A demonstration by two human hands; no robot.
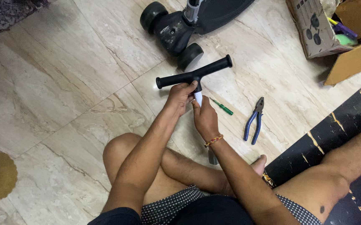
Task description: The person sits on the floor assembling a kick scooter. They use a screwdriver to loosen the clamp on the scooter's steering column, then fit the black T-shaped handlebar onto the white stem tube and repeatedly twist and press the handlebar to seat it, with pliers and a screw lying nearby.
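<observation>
Above my crossed legs: I hold a handlebar (194,72) over the marble floor (64,83), roughly mid-frame.
Handlebar look: I see a black T-shaped piece, its long crossbar tilted so the right end sits higher than the left, both ends rounded like grips. A short black neck drops from the middle into a white stem (198,98).
Handlebar versus fingers: my left hand (180,96) comes up from below and wraps the junction, fingertips touching the underside of the crossbar just left of the neck. My right hand (205,116) sits lower, clenched around the white stem, thumb side up; most of the stem is hidden in that fist.
Finger state: both hands are grasping, the left on the crossbar junction, the right on the stem.
Arm pose: both forearms rise from my lap and converge; a woven band (214,140) circles my right wrist.
Nearby: a green screwdriver (221,106) lies on the floor just right of my hands, blue-handled pliers (253,121) further right, well apart from the fingers.
Beyond: a black scooter (176,27) with two wheels lies past the handlebar; cardboard boxes (351,54) stand at the top right.
</observation>
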